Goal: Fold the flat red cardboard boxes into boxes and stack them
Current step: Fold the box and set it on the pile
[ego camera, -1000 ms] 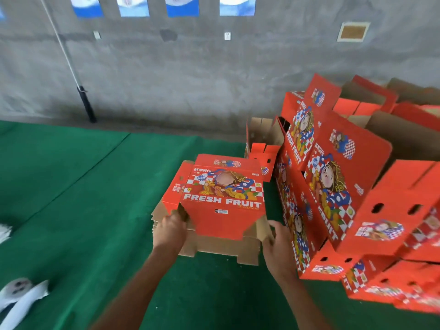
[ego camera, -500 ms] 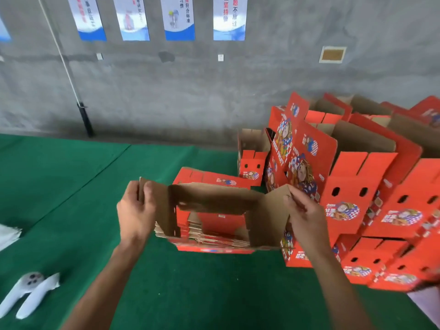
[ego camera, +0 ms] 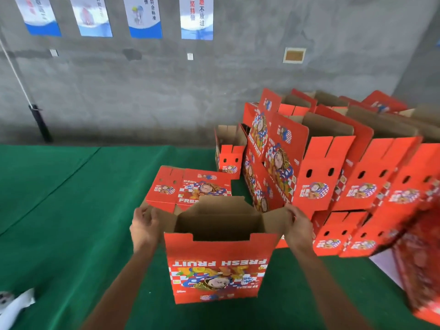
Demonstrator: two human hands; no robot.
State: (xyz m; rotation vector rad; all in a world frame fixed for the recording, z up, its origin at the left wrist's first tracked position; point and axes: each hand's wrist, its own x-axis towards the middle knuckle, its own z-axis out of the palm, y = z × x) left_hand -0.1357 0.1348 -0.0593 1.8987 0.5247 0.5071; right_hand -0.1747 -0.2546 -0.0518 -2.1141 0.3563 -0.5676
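I hold a red "FRESH FRUIT" cardboard box (ego camera: 215, 265) in front of me, opened into a tube with its brown inside showing and its print upside down. My left hand (ego camera: 144, 226) grips its left side flap. My right hand (ego camera: 298, 225) grips the right side flap. Behind it, on the green carpet (ego camera: 59, 210), lies the pile of flat red boxes (ego camera: 190, 186). Folded red boxes (ego camera: 333, 177) stand stacked in rows at the right, flaps up.
A grey concrete wall (ego camera: 166, 91) with several posters runs along the back. A dark pole (ego camera: 39, 122) leans on it at the left. White objects (ego camera: 14, 306) lie on the carpet at the lower left. One small folded box (ego camera: 229, 153) stands by the wall.
I have lifted one flat box off the pile and pulled it open from flat into a tube, bringing it closer to me. The view has tilted up.
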